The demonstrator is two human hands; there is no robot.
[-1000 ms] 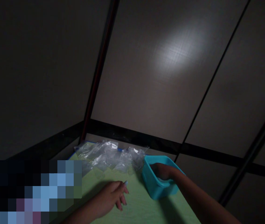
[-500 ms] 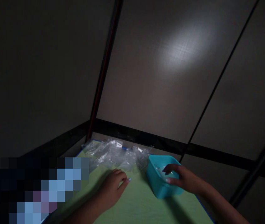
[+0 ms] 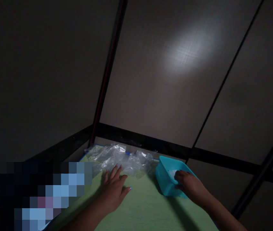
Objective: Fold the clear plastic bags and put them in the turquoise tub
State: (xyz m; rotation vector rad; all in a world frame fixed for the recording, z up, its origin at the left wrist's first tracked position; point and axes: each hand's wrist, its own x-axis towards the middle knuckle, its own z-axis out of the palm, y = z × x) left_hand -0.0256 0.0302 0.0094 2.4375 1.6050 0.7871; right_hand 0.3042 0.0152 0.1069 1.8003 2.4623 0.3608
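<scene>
A turquoise plastic bin (image 3: 166, 183) stands at the right of the green tabletop, tipped a little, with something whitish (image 3: 173, 173) inside that I cannot make out. My right hand (image 3: 190, 184) is closed on its near right rim, fingers over the edge and thumb outside. My left hand (image 3: 114, 191) is open over the tabletop, its fingers spread towards crumpled clear plastic bags (image 3: 119, 158). The fingertips come close to the bags; whether they touch cannot be told.
The green tabletop (image 3: 136, 205) has a blue edge. Behind it rises a panelled wall (image 3: 151, 80) with a dark rail (image 3: 136, 138). A pixelated patch (image 3: 62, 189) hides the lower left.
My right hand has gone from reaching inside the bin to gripping its rim, and the bin has shifted slightly and tilted. My left hand has spread its fingers.
</scene>
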